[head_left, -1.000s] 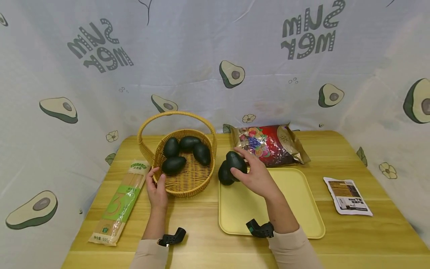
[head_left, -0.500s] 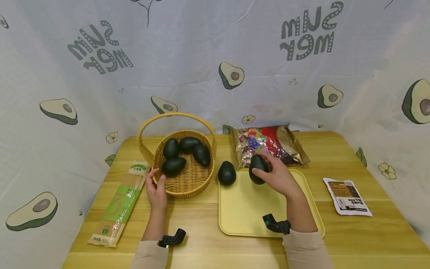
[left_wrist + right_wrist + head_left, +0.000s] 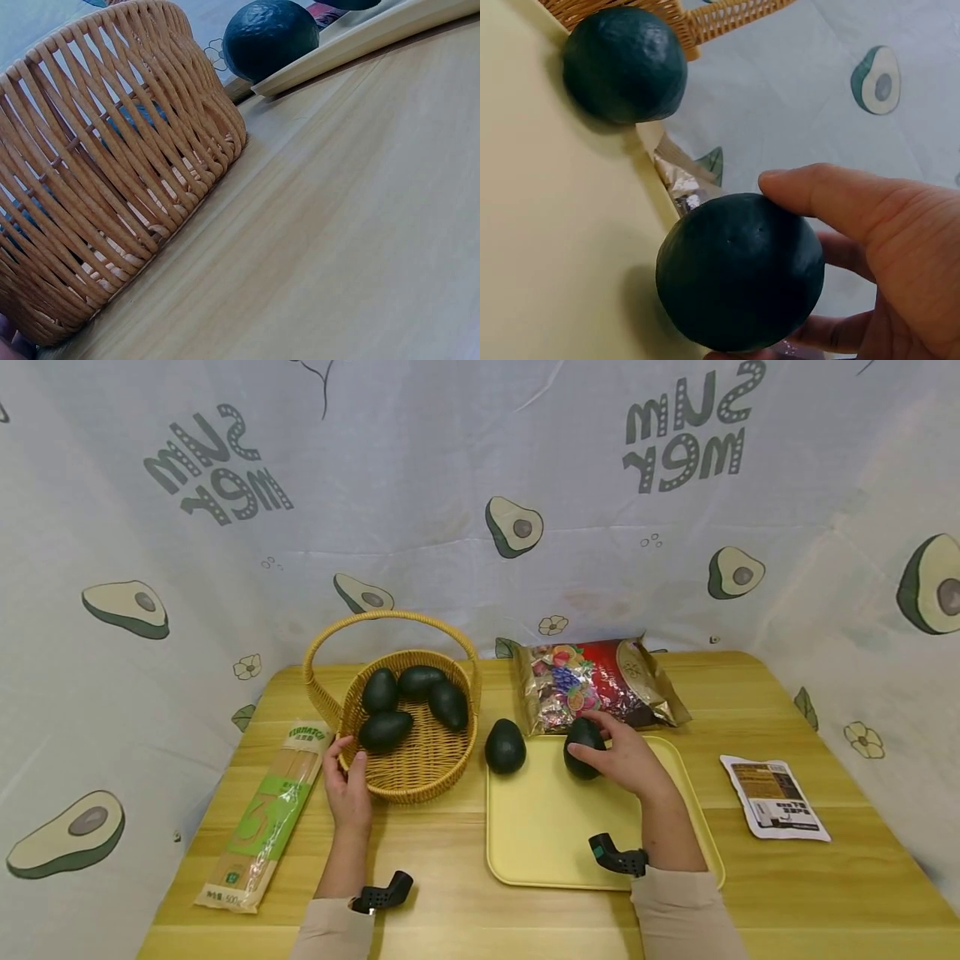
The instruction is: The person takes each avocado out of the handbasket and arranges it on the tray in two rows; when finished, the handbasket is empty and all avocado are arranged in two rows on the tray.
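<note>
My right hand [image 3: 622, 758] grips a dark green avocado [image 3: 583, 748] with thumb and fingers, above or on the far part of the yellow tray [image 3: 555, 835]. In the right wrist view the thumb lies along the side of this avocado [image 3: 739, 274]. A second avocado [image 3: 506, 747] sits at the tray's far left corner, untouched. My left hand [image 3: 348, 789] rests against the near left side of the wicker basket [image 3: 408, 789], fingers loosely bent. Several avocados [image 3: 386, 732] lie inside it. The left wrist view shows mostly the basket's woven wall [image 3: 112, 157], with only a bit of hand at the corner.
A pack of noodles [image 3: 266, 814] lies left of the basket. Behind the tray is a shiny red and gold bag [image 3: 600, 685] with fruit pictures. A small white and brown pouch [image 3: 775, 797] lies to the right. A printed curtain [image 3: 450, 468] hangs behind the wooden table.
My right hand has carried its avocado rightward, away from the other avocado on the tray, then slightly lower. The left hand has stayed at the basket.
</note>
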Demonstrator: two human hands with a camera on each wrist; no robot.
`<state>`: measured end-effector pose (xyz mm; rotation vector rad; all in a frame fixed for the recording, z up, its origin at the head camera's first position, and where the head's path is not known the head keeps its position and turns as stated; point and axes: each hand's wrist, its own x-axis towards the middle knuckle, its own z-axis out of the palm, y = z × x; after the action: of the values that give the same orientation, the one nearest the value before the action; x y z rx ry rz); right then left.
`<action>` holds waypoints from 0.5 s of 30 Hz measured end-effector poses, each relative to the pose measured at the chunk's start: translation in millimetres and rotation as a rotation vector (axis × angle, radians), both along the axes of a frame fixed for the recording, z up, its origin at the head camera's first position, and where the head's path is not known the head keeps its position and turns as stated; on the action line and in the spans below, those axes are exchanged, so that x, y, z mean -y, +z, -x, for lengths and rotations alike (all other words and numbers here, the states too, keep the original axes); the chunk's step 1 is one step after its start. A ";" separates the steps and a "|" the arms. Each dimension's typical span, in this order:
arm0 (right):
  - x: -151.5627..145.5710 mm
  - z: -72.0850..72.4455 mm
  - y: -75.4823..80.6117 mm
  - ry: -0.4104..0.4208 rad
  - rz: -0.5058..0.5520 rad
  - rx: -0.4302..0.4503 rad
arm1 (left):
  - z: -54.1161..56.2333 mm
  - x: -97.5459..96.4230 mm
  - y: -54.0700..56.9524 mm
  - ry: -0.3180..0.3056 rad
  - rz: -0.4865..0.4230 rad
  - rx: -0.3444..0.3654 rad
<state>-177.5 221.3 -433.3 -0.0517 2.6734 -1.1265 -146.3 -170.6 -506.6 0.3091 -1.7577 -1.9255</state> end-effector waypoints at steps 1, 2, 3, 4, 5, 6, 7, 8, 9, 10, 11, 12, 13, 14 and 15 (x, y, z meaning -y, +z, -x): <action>0.1 0.3 -1.1 0.000 -0.007 0.009 | 0.1 0.1 -0.2 0.001 -0.002 -0.003; 0.2 0.5 -2.1 0.000 -0.014 0.019 | 0.1 0.2 -0.3 0.002 -0.005 -0.006; 0.2 0.6 -2.9 -0.001 -0.023 0.027 | 0.2 0.3 -0.7 0.004 -0.008 -0.008; 0.1 0.7 -3.7 0.000 -0.032 0.034 | -0.1 0.4 -1.0 0.005 -0.009 -0.008; 0.3 1.0 -4.5 -0.003 -0.039 0.041 | -0.3 0.5 -1.2 0.006 -0.009 -0.008; 0.2 1.1 -4.8 -0.006 -0.047 0.046 | -0.4 0.6 -1.2 0.006 -0.009 -0.011; 0.2 1.2 -4.9 -0.010 -0.051 0.049 | -0.6 0.5 -1.0 0.007 -0.008 -0.013; 0.1 1.2 -4.9 -0.010 -0.056 0.048 | -0.7 0.4 -0.7 0.006 -0.010 -0.016; 0.2 1.2 -4.7 -0.008 -0.062 0.046 | -0.8 0.4 -0.3 0.005 -0.012 -0.019; 0.2 1.1 -4.5 -0.006 -0.069 0.044 | -0.8 0.3 0.0 0.004 -0.013 -0.021; 0.3 0.9 -4.1 -0.007 -0.072 0.043 | -1.0 0.1 0.3 0.003 -0.013 -0.021; 0.5 0.7 -3.8 -0.006 -0.075 0.042 | -1.2 -0.2 0.6 0.002 -0.015 -0.021; 0.8 0.3 -3.4 -0.006 -0.079 0.039 | -1.4 -0.4 0.8 0.001 -0.016 -0.018; 1.1 -0.2 -3.0 -0.005 -0.081 0.038 | -1.5 -0.6 0.9 0.000 -0.017 -0.018; 1.5 -0.7 -2.7 -0.005 -0.083 0.035 | -1.8 -0.9 1.0 -0.001 -0.018 -0.018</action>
<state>-176.8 219.8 -436.0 -0.0111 2.6867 -1.0074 -144.5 -169.7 -505.6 0.2965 -1.7303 -1.9402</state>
